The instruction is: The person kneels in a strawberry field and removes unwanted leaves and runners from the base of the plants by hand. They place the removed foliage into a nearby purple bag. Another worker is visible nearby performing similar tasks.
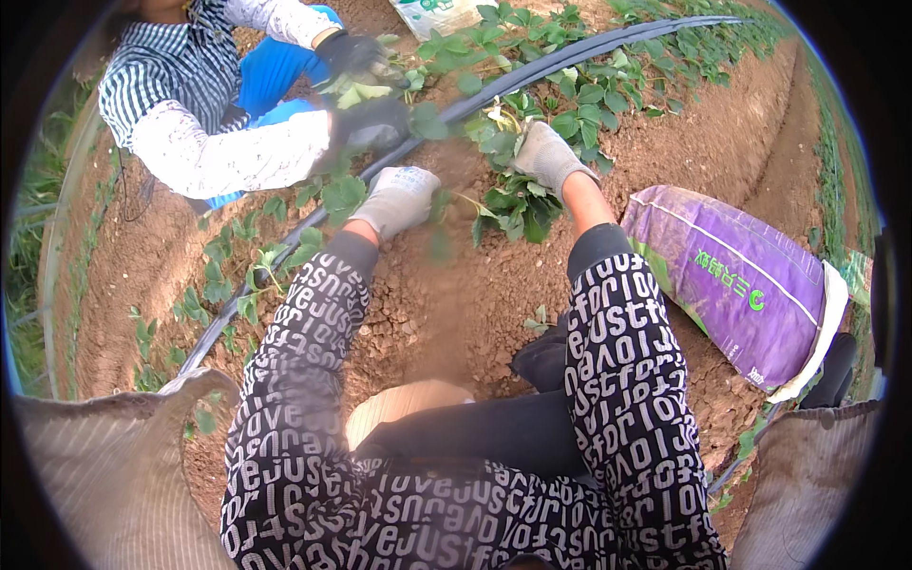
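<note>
My right hand (552,158), in a light grey knit work glove, is closed around strawberry leaves (501,141), some pale and yellowish. Its fingertips are partly hidden by the foliage. Just below it, a leafy strawberry plant (524,206) grows from the brown soil. My left hand (402,199), in a matching glove with printing on its back, is curled close to the black drip hose (463,107). Its fingertips face away from me, so whether they pinch anything is hidden. A blurred leaf (440,206) shows right beside it.
Across the hose, a co-worker in black gloves (370,125) handles leaves. To my right lies a purple printed sack (727,278) with a white rolled rim. Another white bag (445,16) sits at the top. More strawberry plants (598,100) line the raised soil bed.
</note>
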The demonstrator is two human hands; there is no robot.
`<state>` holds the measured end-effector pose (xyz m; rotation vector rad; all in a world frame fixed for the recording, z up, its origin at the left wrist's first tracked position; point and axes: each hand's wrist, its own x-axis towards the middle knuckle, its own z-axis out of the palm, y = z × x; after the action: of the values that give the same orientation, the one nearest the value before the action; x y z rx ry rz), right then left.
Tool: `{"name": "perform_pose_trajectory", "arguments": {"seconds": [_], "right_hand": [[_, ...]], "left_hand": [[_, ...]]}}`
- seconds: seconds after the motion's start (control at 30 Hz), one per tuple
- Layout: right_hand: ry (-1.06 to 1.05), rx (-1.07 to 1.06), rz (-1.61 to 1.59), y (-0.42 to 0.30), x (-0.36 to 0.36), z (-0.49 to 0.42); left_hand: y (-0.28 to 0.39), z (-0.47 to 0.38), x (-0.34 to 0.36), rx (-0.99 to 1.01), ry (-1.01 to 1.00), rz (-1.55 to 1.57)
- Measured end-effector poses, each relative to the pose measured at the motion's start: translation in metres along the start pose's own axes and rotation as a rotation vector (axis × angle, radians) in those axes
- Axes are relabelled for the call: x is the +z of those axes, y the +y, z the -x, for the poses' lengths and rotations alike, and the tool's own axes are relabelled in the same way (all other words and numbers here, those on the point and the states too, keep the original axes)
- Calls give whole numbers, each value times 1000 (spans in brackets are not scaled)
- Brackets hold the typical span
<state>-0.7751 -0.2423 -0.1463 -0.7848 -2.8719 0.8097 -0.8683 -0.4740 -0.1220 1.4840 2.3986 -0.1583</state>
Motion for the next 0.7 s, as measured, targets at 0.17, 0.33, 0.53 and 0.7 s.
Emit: {"name": "perform_pose_trajectory", "arguments": {"seconds": [0.17, 0.33, 0.53, 0.7], "right_hand": [[-35, 20, -42, 11, 3, -10], [43, 12, -23, 14, 2, -9], [28, -30, -10, 6, 4, 0], [6, 10, -20, 0, 4, 2]], "left_hand": [[-14, 20, -12, -27, 202, 319], [32, 87, 7, 138, 750, 237], [115, 65, 100, 409, 404, -20], [83, 14, 124, 176, 436, -121]]}}
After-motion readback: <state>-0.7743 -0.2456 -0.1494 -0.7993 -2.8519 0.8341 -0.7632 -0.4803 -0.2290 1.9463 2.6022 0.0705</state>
